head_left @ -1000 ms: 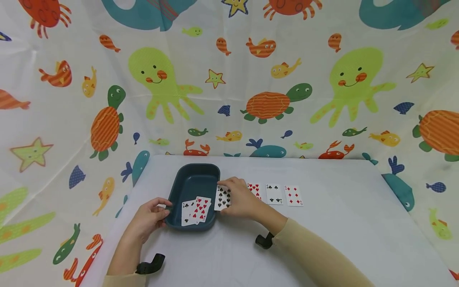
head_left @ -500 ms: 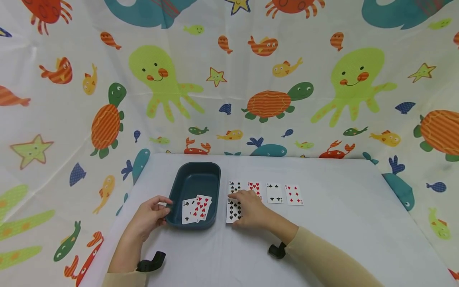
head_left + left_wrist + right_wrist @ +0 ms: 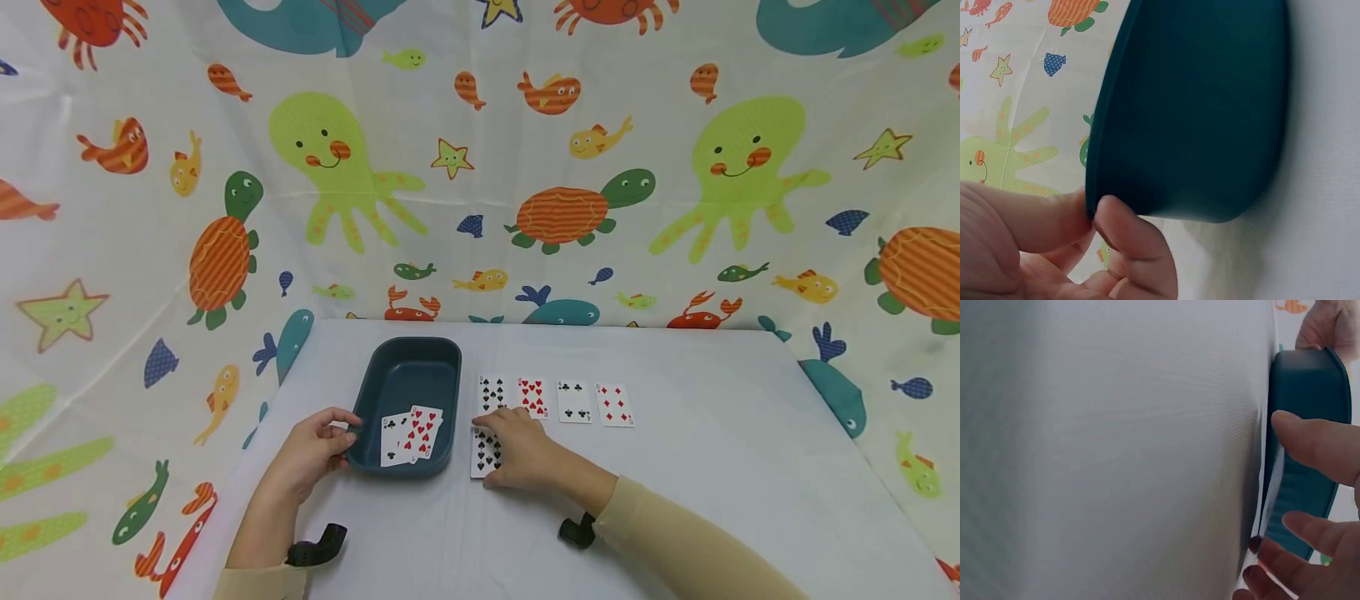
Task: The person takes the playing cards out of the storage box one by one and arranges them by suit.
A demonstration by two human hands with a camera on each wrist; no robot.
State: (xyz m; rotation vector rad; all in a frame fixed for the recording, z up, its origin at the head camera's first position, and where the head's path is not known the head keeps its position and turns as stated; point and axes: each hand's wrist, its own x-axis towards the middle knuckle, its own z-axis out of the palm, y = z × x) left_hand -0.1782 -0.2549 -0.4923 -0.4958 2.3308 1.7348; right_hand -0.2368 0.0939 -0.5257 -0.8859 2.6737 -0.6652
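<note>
In the head view, the right hand [image 3: 528, 454] has a spade card [image 3: 483, 455] between its thumb at the near edge and its finger at the far edge, so the fingers are spread only as wide as the card is long. This card is on the near side of the upper spade card [image 3: 491, 392], which makes one row with a heart card [image 3: 533, 397], a club card [image 3: 574, 402] and a diamond card [image 3: 615, 406]. Whether the two spade cards touch, I cannot tell, because the fingers cover the place. The left hand [image 3: 311, 457] is at the rim of the blue tray [image 3: 408, 375], where some loose cards [image 3: 423, 433] lie face up, overlapping. I judge that the step in hand is to lay the spade card under the other one, as sorting by suit. In the left wrist view, the thumb and a finger pinch the rim of the tray, which seems a way to keep it steady. In the right wrist view, the spade card shows almost only its edge, very close to the table [image 3: 1135, 456]; full contact I cannot confirm. The next move probably calls for making the card straight with the upper one, then lifting the fingers gently, so that it does not slide.
</note>
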